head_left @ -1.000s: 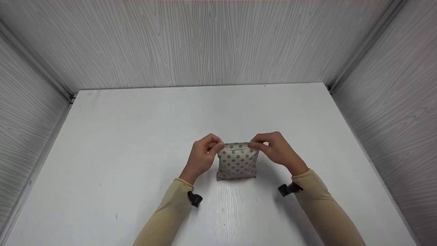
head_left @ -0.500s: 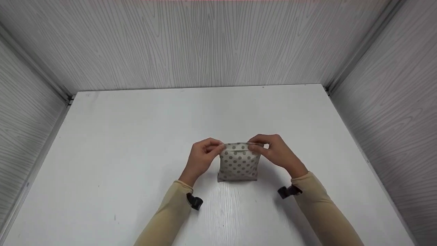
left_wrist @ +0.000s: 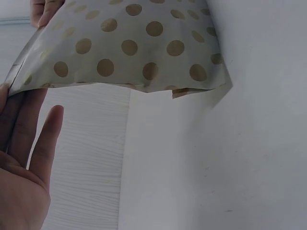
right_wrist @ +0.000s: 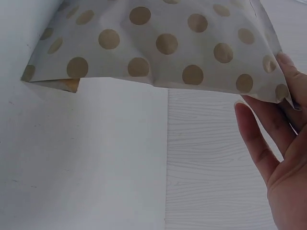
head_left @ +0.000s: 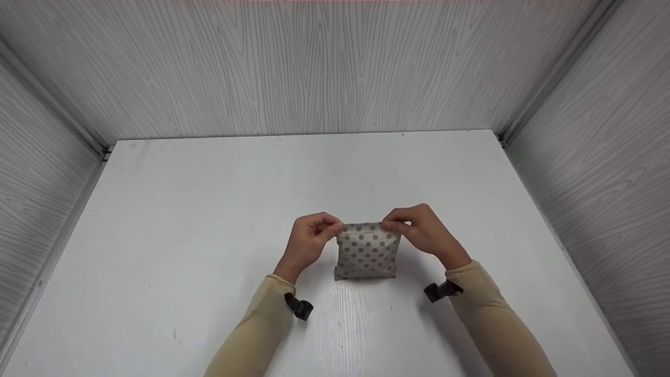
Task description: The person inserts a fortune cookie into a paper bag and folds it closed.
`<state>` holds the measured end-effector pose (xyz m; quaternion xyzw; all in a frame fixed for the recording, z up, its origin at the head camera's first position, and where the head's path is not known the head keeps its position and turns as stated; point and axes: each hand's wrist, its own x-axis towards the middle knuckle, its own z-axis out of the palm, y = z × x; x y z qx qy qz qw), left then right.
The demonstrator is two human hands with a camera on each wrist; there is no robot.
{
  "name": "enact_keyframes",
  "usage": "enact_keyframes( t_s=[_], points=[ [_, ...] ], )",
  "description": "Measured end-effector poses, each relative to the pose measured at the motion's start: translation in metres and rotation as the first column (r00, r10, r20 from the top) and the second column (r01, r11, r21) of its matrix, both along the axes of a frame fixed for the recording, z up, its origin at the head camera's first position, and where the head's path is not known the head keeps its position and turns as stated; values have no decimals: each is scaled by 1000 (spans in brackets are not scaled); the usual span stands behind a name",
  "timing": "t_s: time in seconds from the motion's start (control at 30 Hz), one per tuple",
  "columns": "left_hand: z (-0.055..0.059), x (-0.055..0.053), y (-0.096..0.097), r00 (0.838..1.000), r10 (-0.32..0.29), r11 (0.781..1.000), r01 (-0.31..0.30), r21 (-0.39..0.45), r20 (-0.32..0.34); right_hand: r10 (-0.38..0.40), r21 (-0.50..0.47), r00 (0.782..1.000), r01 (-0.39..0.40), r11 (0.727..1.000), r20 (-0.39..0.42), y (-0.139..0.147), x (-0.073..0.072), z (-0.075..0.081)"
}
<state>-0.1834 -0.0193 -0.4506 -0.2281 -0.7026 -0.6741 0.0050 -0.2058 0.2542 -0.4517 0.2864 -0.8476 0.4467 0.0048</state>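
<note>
A small white paper bag (head_left: 367,255) with gold-brown dots stands upright near the middle of the table, its base down on the surface. A narrow strip along its top looks folded. At the top left corner, my left hand (head_left: 308,241) pinches the bag between thumb and fingers. My right hand (head_left: 425,233) pinches the opposite top corner the same way. Seen from the left wrist, the polka-dot bag (left_wrist: 129,48) bulges slightly, and the left hand's (left_wrist: 24,153) lower fingers extend behind it. In the right wrist view, the right hand (right_wrist: 288,143) grips the bag's edge. Any contents are hidden.
The white tabletop (head_left: 209,209) spreads around the bag. A grey wood-grain panel (head_left: 303,68) rises behind it, with similar side panels at left and right (head_left: 602,157). Black wrist cameras (head_left: 299,307) sit on both beige sleeves.
Both hands keep hold of the bag's top corners. The top edge has dropped slightly and its strip looks narrower. Otherwise the hands and bag have barely shifted.
</note>
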Motion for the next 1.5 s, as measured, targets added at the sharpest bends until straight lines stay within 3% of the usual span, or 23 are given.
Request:
enact_keyframes(
  t_s=[0.33, 0.57, 0.77, 0.93, 1.0, 1.17, 1.23, 1.37, 1.5],
  points=[
    [-3, 1, 1, 998, -37, 999, 37, -2, 44, -11, 48, 998, 8, 999, 62, -2, 3, 6],
    [-4, 1, 5, 995, -72, 997, 70, 37, 62, 34, 36, 996, -37, 999, 78, -13, 2, 10],
    [-6, -1, 5, 997, -31, 1000, 31, 2, 68, 11, 82, 997, -18, 996, 81, -19, -1, 10],
    [-9, -5, 2, 987, -17, 1000, 19, -14, 161, -41, 135, 994, 27, 990, 99, -14, -4, 0],
    [-20, -10, 2, 976, -27, 999, 30, -13, 217, -63, 142, 990, 45, 989, 126, -11, -5, -4],
    [-48, -21, 3, 937, -31, 998, 47, -39, 349, -106, 153, 975, 77, 985, 194, -6, -8, -13],
    [-50, -21, 4, 922, -24, 998, 47, -50, 386, -113, 150, 970, 82, 985, 215, -5, -8, -17],
    [-55, -26, 3, 919, 9, 998, 19, -68, 394, -153, 144, 942, 114, 983, 297, -4, -10, -25],
    [-59, -37, -1, 915, 68, 994, -28, -107, 397, -237, 137, 885, 198, 971, 401, -6, -14, -33]
  ],
)
